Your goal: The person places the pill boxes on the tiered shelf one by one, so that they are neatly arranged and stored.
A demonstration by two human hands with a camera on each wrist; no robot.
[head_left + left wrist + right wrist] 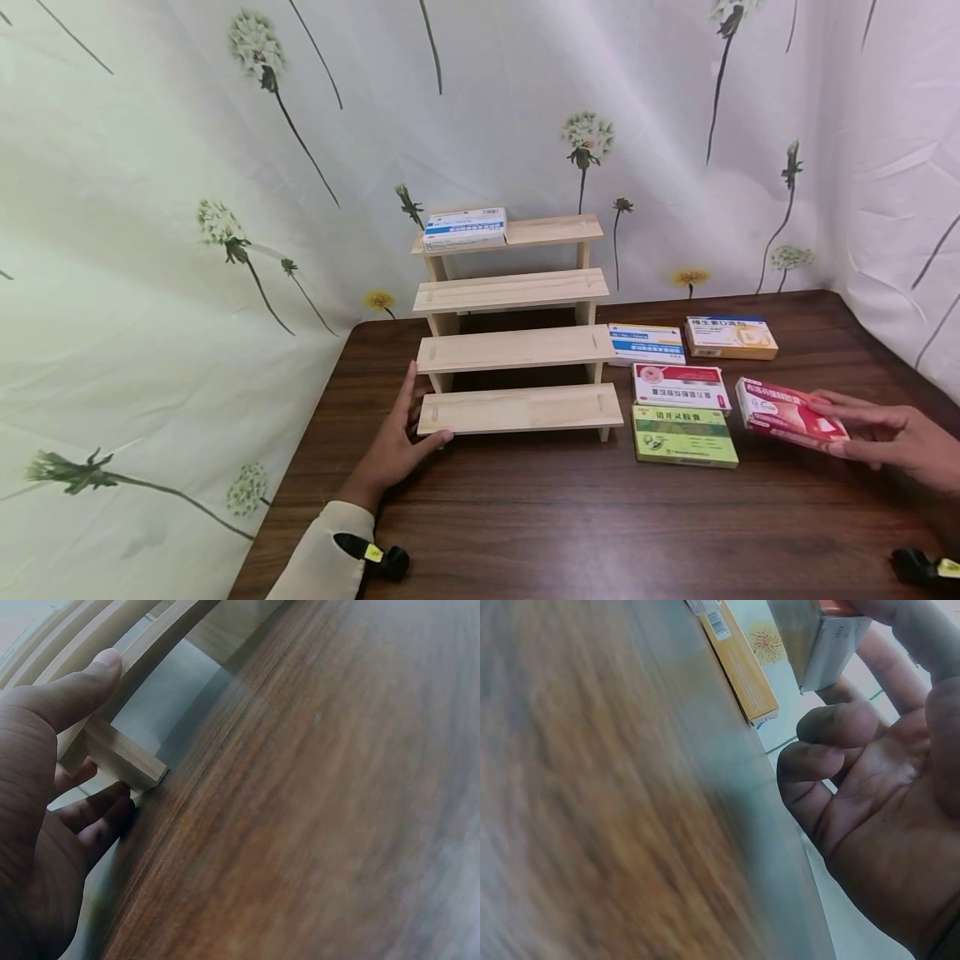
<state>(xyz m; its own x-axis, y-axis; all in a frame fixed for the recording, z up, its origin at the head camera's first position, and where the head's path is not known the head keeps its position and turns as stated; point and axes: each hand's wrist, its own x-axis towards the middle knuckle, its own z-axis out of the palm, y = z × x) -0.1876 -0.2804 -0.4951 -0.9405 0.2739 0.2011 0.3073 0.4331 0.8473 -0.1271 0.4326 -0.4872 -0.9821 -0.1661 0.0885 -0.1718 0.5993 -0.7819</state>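
Observation:
My right hand [892,433] pinches a red and pink medicine box [787,412] between thumb and fingers, at the right of the table. In the right wrist view, the end of this box [832,649] shows beyond the curled lower fingers. My left hand [397,446] grips the left end of a four-step wooden display stand [517,408]. The left wrist view shows the thumb over the lowest board [150,656] and fingers beside its leg [127,757]. A white and blue medicine box [465,229] lies on the left of the top step.
Right of the stand lie a green box [685,435], a red and white box [681,387], a blue and white box [647,344] and an orange and white box [731,337]. The dark wooden table [525,517] meets a flower-print curtain [495,125] behind.

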